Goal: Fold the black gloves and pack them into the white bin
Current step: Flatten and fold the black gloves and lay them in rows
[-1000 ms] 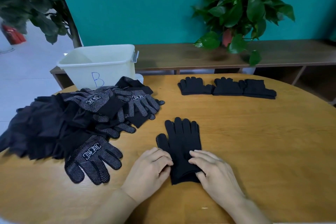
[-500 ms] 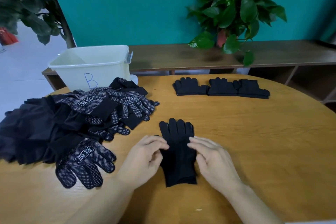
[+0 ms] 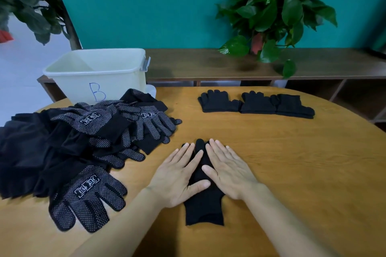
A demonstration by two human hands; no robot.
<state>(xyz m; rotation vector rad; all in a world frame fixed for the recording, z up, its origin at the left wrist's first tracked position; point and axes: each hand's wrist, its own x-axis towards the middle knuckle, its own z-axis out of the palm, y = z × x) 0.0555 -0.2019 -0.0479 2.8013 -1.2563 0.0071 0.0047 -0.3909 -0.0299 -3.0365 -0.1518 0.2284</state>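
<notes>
Here, left hand (image 3: 179, 175) and right hand (image 3: 227, 170) spread flat on black glove (image 3: 203, 204) | desk (image 3: 292, 162) | advice: smooth outward evenly before folding cuff to fingertips.

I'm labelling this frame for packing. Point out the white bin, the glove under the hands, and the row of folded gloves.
white bin (image 3: 117, 81), head view, front wall.
glove (image 3: 203, 210), head view, cuff end.
folded gloves (image 3: 257, 103), head view, middle one.

Matt black knit gloves (image 3: 203, 204), some with white rubbery grip dots (image 3: 87, 198), lie on a smooth wood-grain table (image 3: 292, 162) beside a glossy white plastic bin (image 3: 117, 83).
</notes>
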